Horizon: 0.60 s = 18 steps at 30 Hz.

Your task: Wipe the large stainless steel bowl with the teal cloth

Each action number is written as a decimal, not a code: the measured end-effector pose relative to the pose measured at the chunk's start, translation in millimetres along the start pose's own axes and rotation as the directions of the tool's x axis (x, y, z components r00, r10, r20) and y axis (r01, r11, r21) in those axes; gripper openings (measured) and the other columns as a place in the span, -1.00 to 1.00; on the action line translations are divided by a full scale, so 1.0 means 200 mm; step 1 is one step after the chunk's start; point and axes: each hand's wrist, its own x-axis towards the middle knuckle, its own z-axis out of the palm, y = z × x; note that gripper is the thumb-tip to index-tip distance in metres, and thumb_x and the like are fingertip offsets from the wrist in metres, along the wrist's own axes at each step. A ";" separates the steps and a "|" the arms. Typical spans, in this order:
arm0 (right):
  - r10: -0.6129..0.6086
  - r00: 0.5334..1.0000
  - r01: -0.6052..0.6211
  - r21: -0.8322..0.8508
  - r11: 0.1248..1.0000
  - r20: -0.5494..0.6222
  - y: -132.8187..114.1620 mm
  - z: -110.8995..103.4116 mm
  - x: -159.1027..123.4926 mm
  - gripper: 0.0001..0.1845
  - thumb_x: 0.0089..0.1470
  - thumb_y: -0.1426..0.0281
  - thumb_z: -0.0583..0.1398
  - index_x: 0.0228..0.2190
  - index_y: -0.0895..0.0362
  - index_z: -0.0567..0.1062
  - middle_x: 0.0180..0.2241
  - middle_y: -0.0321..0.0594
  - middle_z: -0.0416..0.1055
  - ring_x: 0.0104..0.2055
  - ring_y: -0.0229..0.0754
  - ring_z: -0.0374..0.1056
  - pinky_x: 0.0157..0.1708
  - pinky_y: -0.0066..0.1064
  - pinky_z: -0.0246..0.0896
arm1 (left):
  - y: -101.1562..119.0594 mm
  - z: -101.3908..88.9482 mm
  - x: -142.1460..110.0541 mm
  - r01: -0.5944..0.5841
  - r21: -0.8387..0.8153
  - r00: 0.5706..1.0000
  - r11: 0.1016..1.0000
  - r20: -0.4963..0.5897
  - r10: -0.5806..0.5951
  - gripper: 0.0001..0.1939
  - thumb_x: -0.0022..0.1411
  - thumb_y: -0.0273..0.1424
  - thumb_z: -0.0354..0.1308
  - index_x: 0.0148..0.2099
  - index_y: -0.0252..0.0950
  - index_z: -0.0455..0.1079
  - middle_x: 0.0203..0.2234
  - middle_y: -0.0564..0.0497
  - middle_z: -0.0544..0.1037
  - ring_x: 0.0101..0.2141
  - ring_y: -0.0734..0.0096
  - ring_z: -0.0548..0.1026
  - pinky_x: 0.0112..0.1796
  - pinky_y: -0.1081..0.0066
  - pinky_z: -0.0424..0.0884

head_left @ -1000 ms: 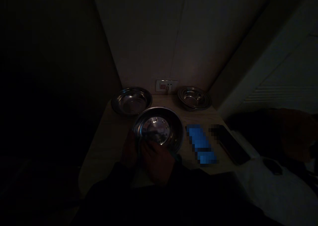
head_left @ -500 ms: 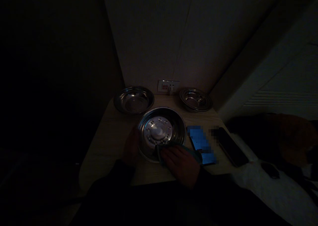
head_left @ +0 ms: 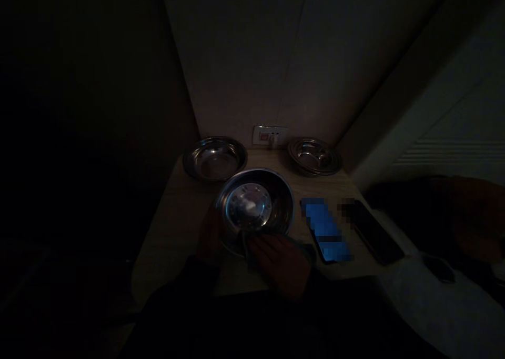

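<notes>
A shiny steel bowl (head_left: 249,206) sits at the middle of a small wooden table, tilted a little. My left hand (head_left: 209,235) grips its left rim; in the dark its fingers are only partly visible. Across the near rim lies my right hand (head_left: 278,261), pressing a dark greenish cloth (head_left: 310,251) against the inside wall. Part of the cloth is hidden beneath the fingers.
Another steel bowl (head_left: 215,159) stands at the back left, and stacked smaller steel bowls (head_left: 314,157) at the back right. A lit phone (head_left: 325,230) and a dark phone (head_left: 376,232) lie right on the table (head_left: 165,232). A wall socket (head_left: 270,136) is behind.
My right hand has shifted slightly left with the cloth along the near rim. The bowl tips a little differently, and the whole view has moved slightly.
</notes>
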 end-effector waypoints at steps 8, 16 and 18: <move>0.013 0.978 -0.025 0.053 0.998 0.206 0.05 -0.11 0.06 -0.64 0.16 0.35 0.07 -0.06 0.28 0.41 -0.06 -0.03 0.44 -0.02 0.00 0.30 -0.01 -0.11 0.18 | 0.01 0.04 -0.01 0.044 -0.083 0.997 0.996 -0.060 -0.049 -0.46 0.13 0.06 -0.05 -0.18 -0.27 0.46 -0.22 -0.03 0.58 -0.15 0.22 0.48 -0.05 0.25 0.36; 0.083 0.993 -0.095 0.141 0.985 0.085 -0.09 0.02 0.21 -0.49 0.19 0.30 0.03 0.10 0.31 0.26 0.11 -0.06 0.29 0.11 0.00 0.14 0.04 -0.18 0.15 | -0.02 0.00 -0.01 0.130 -0.029 0.988 0.991 -0.075 -0.132 -0.53 0.12 0.02 -0.02 -0.35 -0.28 0.44 -0.43 -0.01 0.53 -0.29 0.25 0.47 -0.19 0.29 0.39; 0.025 0.993 -0.039 0.114 0.993 0.117 -0.05 0.00 0.18 -0.51 0.20 0.27 0.02 0.07 0.31 0.30 0.09 -0.06 0.32 0.06 0.00 0.19 -0.01 -0.17 0.18 | 0.01 0.00 -0.01 0.115 -0.032 0.991 0.993 -0.067 -0.117 -0.52 0.10 0.04 -0.02 -0.36 -0.29 0.44 -0.45 0.01 0.52 -0.31 0.27 0.47 -0.20 0.30 0.39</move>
